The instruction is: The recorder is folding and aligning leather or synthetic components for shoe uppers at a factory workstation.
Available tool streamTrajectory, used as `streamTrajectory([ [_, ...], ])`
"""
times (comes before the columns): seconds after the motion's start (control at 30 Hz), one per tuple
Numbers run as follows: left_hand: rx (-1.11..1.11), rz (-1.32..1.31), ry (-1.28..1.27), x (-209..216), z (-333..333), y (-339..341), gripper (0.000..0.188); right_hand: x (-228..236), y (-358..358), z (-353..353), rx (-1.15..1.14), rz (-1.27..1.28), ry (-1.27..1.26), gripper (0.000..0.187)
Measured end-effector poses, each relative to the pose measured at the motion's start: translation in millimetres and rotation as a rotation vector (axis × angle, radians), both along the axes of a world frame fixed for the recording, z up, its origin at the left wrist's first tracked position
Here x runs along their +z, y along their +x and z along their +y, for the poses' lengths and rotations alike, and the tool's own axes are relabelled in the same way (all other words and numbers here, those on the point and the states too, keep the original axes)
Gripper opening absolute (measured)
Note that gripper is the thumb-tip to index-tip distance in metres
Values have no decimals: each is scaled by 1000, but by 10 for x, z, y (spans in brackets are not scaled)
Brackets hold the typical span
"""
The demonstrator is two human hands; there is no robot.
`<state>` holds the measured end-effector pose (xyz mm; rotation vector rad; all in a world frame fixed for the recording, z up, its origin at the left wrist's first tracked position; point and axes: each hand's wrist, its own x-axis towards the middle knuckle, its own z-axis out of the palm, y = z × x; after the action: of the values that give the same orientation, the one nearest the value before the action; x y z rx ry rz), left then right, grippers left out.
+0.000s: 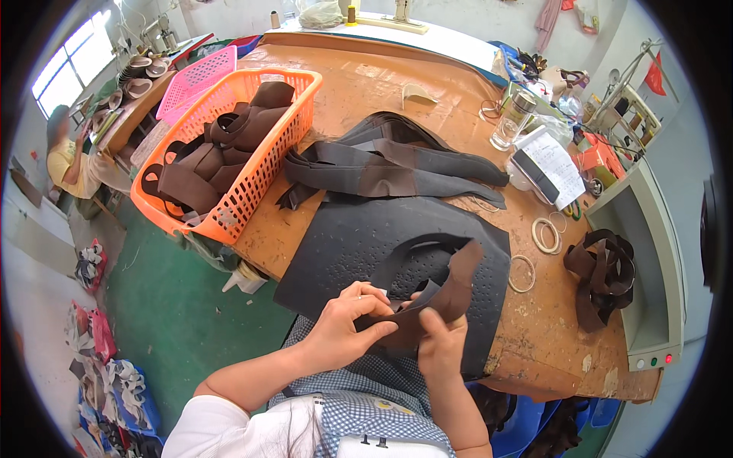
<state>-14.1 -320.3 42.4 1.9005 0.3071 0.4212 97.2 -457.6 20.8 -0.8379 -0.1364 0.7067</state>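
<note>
A dark brown leather-like strip (463,276), bent into an open loop, is held between my hands over the front of a black mat (397,229). My left hand (345,324) pinches the strip's left end, thumb and fingers closed together. At the other side of the loop, my right hand (443,340) grips the strip with its thumb against the outer face; this hand is slightly blurred. A small pale bit shows beside my left fingertips, too small to name. Just beyond the mat lies a pile of long black and brown strips (389,164).
An orange basket (263,200) of brown pieces stands at the left table edge. To the right lie tape rolls (547,235), a coiled brown strip bundle (599,278) and a grey metal frame (655,305). A glass jar (513,120) stands farther back. Another person (76,164) sits far left.
</note>
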Motion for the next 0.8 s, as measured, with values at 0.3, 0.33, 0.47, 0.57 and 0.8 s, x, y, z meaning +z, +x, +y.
streamTrajectory([
  [0.3, -53, 37, -88, -30, 36, -15, 21, -124, 185, -104, 35, -55, -63, 15],
  [0.33, -53, 10, -65, -46, 38, -9, 21, -73, 164, -84, 26, -59, -56, 13],
  [0.47, -31, -36, -46, -63, 30, -12, 20, -38, 150, -85, 27, -82, -63, 14],
  [0.57, -13, -37, -96, -107, 24, -17, 19, -41, 142, -87, 20, -77, -62, 15],
  [0.8, 0, -60, -136, -152, 7, -29, 16, -58, 140, -87, 30, -81, -55, 15],
])
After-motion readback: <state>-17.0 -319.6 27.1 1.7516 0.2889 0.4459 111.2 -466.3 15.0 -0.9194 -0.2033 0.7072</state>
